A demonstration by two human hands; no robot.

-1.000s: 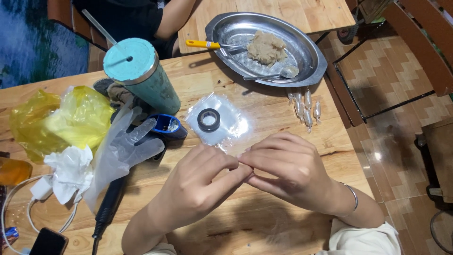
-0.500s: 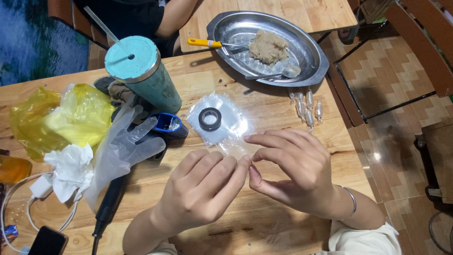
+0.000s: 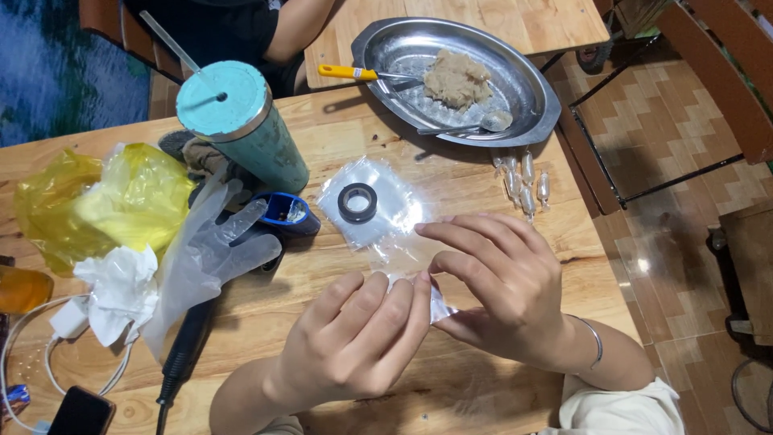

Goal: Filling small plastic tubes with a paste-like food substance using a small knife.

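From the head camera, the left hand [image 3: 354, 338] and the right hand [image 3: 503, 294] meet low on the wooden table [image 3: 483, 181], and both pinch a small clear plastic piece [image 3: 439, 304] between their fingertips, so it stays up off the wood. At about eleven o'clock from the hands, a clear bag with a black ring [image 3: 358, 202] lies flat, with a teal cup [image 3: 241, 121] at ten o'clock and a metal tray [image 3: 535, 80] at one o'clock.

Teal tumbler [image 3: 241, 125], metal tray [image 3: 531, 80], yellow bag [image 3: 105, 201], clear glove [image 3: 205, 254].

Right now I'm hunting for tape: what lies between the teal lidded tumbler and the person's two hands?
In the head view, a clear plastic bag holding a black tape roll.
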